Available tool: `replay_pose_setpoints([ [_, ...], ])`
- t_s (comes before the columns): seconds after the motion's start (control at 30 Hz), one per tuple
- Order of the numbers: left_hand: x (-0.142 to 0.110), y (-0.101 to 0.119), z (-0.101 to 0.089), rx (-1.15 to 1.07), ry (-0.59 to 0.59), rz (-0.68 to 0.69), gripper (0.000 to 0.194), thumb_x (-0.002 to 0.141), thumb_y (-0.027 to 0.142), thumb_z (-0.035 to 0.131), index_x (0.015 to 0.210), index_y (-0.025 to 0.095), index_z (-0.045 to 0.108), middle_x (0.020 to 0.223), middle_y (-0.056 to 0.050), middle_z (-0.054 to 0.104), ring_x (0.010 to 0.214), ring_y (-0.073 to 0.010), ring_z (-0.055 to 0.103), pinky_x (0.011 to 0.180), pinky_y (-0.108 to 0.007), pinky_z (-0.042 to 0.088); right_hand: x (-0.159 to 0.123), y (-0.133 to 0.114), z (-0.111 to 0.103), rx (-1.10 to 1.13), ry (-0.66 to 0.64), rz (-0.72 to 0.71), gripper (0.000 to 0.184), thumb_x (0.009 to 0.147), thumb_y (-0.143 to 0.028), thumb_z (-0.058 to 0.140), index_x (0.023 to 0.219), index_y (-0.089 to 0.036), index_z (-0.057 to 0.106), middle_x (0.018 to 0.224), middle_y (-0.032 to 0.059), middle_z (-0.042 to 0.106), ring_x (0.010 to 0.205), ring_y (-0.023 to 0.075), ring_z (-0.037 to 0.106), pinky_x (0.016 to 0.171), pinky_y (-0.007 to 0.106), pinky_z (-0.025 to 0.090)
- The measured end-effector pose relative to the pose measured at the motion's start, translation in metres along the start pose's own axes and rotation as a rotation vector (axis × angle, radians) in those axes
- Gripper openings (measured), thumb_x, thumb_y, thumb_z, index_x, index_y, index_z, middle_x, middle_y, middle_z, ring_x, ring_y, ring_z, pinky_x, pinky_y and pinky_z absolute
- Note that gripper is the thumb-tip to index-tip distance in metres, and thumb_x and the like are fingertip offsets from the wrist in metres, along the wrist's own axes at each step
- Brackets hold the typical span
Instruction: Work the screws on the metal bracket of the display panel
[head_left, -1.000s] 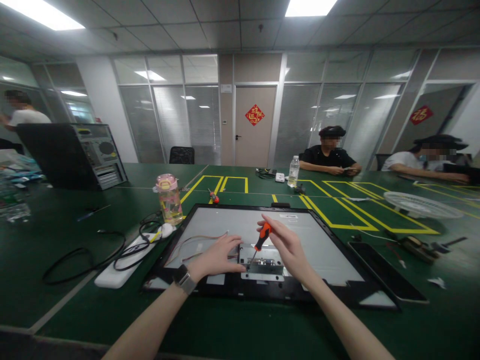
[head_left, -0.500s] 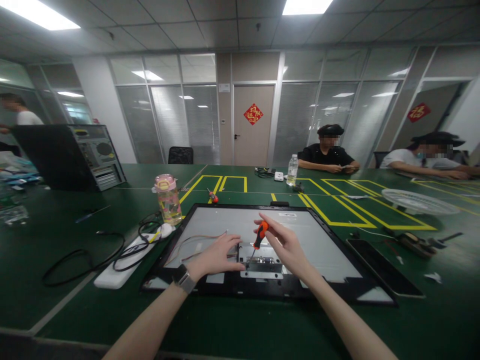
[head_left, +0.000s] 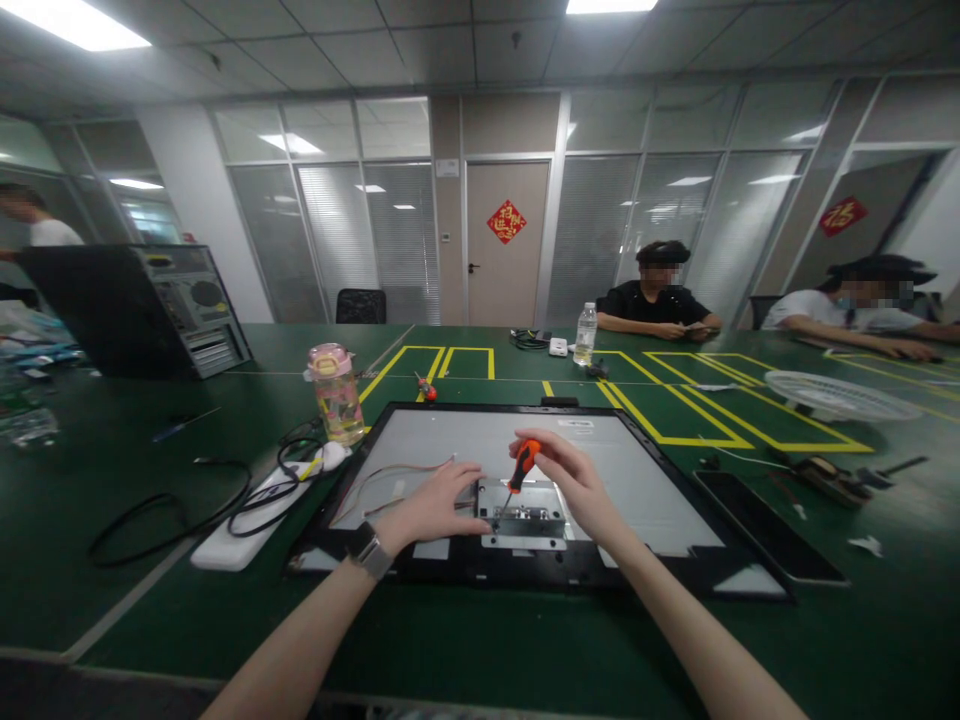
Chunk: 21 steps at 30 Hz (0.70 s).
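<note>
A flat panel (head_left: 637, 480), grey with a black frame like the back of a monitor, lies before me on the green table. On its lower middle sits a silver metal bracket (head_left: 529, 543). My right hand (head_left: 577, 480) holds a screwdriver (head_left: 525, 462) by its orange and black handle. The shaft slants down and left to the bracket's left part; whether the tip sits in a screw is too small to tell. With fingers spread, my left hand (head_left: 435, 508) rests at the bracket's left edge, thumb towards the tip. Thin wires (head_left: 390, 470) run over the panel behind it.
Left of the panel lie a white power strip (head_left: 232, 540) and black cables, beside a pink-lidded bottle (head_left: 335, 395). A dark phone-like slab (head_left: 769, 525) lies right. A computer case (head_left: 135, 310) stands far left. Two people sit across the table; another is far left.
The fingers of my right hand have curled slightly more around the screwdriver handle. My left hand stays at the bracket's edge. The view has shifted a little.
</note>
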<state>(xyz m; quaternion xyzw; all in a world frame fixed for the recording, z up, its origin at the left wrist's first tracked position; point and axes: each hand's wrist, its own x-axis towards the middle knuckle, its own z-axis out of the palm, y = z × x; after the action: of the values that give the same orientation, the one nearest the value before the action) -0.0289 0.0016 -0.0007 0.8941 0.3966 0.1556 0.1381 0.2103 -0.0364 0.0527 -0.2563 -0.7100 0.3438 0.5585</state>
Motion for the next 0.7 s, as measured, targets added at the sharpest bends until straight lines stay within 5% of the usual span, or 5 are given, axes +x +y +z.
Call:
replay_pose_setpoints([
  [0.13, 0.0, 0.001, -0.001, -0.005, -0.005, -0.011, 0.077, 0.076, 0.065, 0.065, 0.137, 0.023, 0.047, 0.147, -0.01, 0.043, 0.134, -0.0312, 0.039, 0.116, -0.046, 0.023, 0.001, 0.001, -0.002, 0.066, 0.009, 0.022, 0.017, 0.086, -0.037, 0.064, 0.092, -0.025, 0.072, 0.093, 0.0047, 0.065, 0.083, 0.0197, 0.065, 0.076, 0.034, 0.054],
  [0.3, -0.001, 0.004, -0.003, -0.019, -0.008, -0.023, 0.077, 0.075, 0.064, 0.066, 0.138, 0.024, 0.047, 0.147, -0.009, 0.043, 0.136, -0.0325, 0.036, 0.116, -0.046, 0.023, -0.001, 0.009, -0.002, 0.188, -0.023, 0.099, 0.027, 0.093, -0.036, 0.054, 0.115, -0.027, 0.067, 0.1, 0.0062, 0.069, 0.09, 0.0198, 0.066, 0.089, 0.041, 0.051],
  [0.5, 0.0, 0.005, -0.004, -0.026, -0.004, -0.009, 0.075, 0.075, 0.063, 0.067, 0.137, 0.026, 0.047, 0.146, -0.008, 0.045, 0.135, -0.0317, 0.038, 0.117, -0.047, 0.021, -0.002, 0.011, 0.002, 0.261, 0.005, 0.094, 0.015, 0.083, -0.038, 0.068, 0.092, -0.027, 0.074, 0.099, 0.0039, 0.066, 0.088, 0.0195, 0.065, 0.082, 0.038, 0.054],
  [0.7, 0.001, 0.005, -0.004, -0.013, -0.006, -0.012, 0.075, 0.075, 0.062, 0.068, 0.137, 0.025, 0.048, 0.146, -0.008, 0.044, 0.135, -0.0322, 0.038, 0.116, -0.047, 0.023, -0.001, 0.005, 0.006, 0.365, -0.006, 0.16, 0.023, 0.09, -0.042, 0.059, 0.103, -0.028, 0.07, 0.091, 0.0049, 0.069, 0.091, 0.0206, 0.066, 0.082, 0.038, 0.053],
])
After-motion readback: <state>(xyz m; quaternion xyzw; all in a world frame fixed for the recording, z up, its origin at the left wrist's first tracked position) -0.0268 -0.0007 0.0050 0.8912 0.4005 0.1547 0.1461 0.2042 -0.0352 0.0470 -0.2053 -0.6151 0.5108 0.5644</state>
